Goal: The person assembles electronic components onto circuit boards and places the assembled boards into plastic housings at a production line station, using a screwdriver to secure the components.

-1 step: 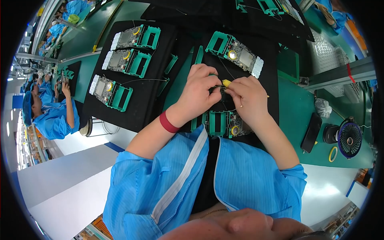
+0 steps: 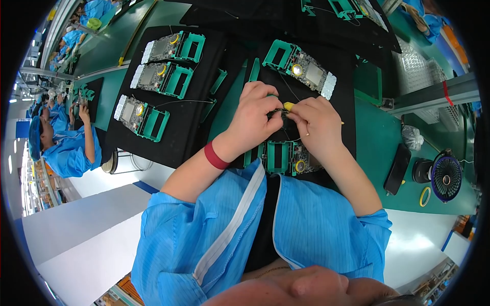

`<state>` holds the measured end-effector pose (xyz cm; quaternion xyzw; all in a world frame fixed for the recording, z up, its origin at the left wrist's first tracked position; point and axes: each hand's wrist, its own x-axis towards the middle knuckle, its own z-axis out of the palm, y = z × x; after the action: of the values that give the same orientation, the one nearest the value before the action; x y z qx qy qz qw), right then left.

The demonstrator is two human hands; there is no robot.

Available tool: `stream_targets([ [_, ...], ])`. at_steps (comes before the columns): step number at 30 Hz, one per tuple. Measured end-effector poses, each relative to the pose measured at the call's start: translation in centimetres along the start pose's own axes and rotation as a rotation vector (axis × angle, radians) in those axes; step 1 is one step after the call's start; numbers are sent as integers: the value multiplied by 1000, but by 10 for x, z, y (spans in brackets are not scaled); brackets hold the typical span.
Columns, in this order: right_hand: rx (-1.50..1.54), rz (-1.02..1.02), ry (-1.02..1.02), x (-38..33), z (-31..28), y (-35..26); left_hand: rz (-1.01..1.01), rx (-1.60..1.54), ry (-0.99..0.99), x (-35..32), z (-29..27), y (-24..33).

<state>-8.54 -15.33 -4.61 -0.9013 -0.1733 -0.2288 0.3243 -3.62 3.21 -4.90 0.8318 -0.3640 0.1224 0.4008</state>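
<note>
Both my hands meet over the black mat (image 2: pixel 342 137) in the middle. My left hand (image 2: pixel 253 115), with a red band around the wrist, is closed, its thumb and forefinger pinching a small dark part (image 2: pixel 279 110) mostly covered by the fingers. Pinched by my right hand (image 2: pixel 320 125) is a small yellow piece (image 2: pixel 288 106), touching or very near that dark part. Just below the hands lies a green frame (image 2: pixel 277 157) with a circuit board and a round yellow-rimmed cell (image 2: pixel 299 166). Beyond them is another circuit board (image 2: pixel 311 74) in a green frame, with a thin wire.
Several boards in green frames (image 2: pixel 153 125) lie on the black mat at left. At right are a phone (image 2: pixel 397 169), a small fan (image 2: pixel 446 178), a yellow tape roll (image 2: pixel 424 196) and a clear plastic bag (image 2: pixel 411 137). A co-worker (image 2: pixel 71 148) sits far left.
</note>
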Motion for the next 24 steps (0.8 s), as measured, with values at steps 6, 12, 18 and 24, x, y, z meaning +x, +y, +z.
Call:
stream_targets([
  [6, -21, 103, -112, 9, -5, 11, -37, 69, -12, 10, 5, 3],
  [12, 22, 455, -53, -31, -49, 50, 101, 141, 99, 37, -15, 33],
  [18, 112, 485, -367, -91, -62, 27, -31, -34, -324, -15, -4, 44],
  [24, 67, 441, -119, -101, -34, 20, -65, -150, -391, 1, -20, 55],
])
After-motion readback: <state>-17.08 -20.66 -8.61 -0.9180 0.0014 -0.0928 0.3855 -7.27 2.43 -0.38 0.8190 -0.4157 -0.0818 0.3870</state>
